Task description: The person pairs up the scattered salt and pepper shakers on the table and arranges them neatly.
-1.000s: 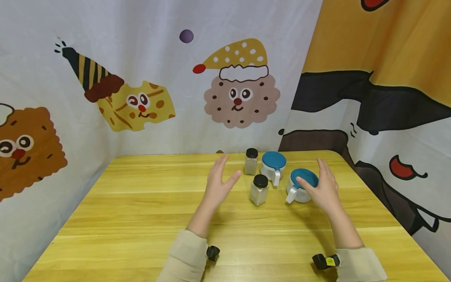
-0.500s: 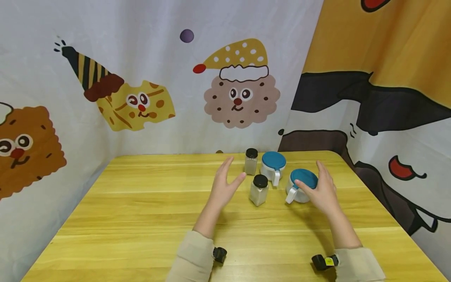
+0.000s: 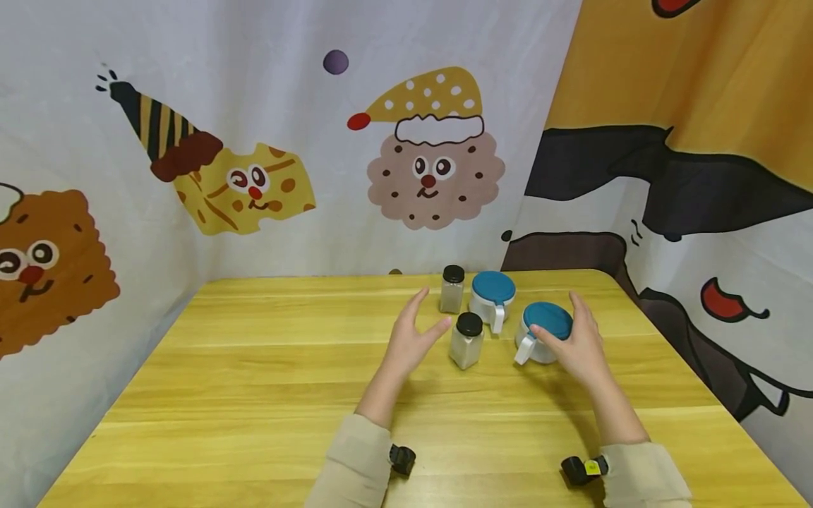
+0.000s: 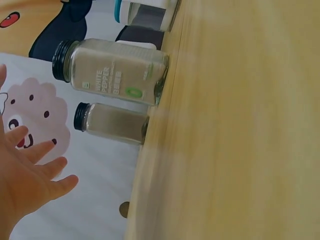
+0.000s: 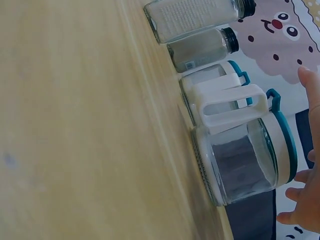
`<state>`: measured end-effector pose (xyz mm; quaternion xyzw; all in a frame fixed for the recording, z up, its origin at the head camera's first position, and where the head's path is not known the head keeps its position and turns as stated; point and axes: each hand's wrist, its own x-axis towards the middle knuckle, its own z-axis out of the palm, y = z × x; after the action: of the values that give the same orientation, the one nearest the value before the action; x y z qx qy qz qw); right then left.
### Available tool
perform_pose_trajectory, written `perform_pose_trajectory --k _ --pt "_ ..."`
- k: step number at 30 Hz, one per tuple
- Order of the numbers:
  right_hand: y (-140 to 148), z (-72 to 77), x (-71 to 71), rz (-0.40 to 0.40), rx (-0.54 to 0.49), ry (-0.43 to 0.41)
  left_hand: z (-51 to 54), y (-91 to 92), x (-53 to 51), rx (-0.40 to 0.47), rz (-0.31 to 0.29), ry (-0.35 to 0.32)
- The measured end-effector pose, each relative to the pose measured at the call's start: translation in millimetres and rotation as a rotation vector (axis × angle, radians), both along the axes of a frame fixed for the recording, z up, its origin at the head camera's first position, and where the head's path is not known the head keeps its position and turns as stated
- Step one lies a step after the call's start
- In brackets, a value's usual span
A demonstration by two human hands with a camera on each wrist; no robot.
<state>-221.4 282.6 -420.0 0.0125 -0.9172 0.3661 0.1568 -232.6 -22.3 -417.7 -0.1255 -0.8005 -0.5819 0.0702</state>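
The left hand and right hand, fingers spread and grasping nothing, hover respectively near the front black-capped bottle and front blue-lidded jar.

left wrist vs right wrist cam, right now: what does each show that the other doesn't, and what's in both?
Left wrist only: the left hand, fingers spread, plus the readable words WHITE PEPPER on the nearer black-lidded jar.
Right wrist only: the right hand, and the nearer blue-lidded jar with its whole handle.
Both: the nearer black-lidded jar, the farther black-lidded jar, at least part of a blue-lidded jar (cut off at the left wrist's top edge), the wooden table and the pink cookie print.
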Motion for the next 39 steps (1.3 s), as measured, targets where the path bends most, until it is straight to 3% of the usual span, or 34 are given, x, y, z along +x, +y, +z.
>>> perform_pose_trajectory --k 12,19,29,39 --pt "0 -3.3 -2.4 0.015 -0.036 -0.011 -4.9 7.6 -1.1 0.025 -0.039 -0.053" --pt "0 -7.3 -3.6 0.023 -0.065 -0.021 -6.4 13.2 -2.7 -0.007 -0.055 -0.109" --pt "4 -13.3 -7.0 0.010 -0.116 -0.073 -8.4 21.1 -6.7 -0.003 -0.155 -0.091" --pt "2 -18.2 -10.0 0.014 -0.149 -0.088 -12.7 21.2 -8.0 0.015 -0.184 -0.119"
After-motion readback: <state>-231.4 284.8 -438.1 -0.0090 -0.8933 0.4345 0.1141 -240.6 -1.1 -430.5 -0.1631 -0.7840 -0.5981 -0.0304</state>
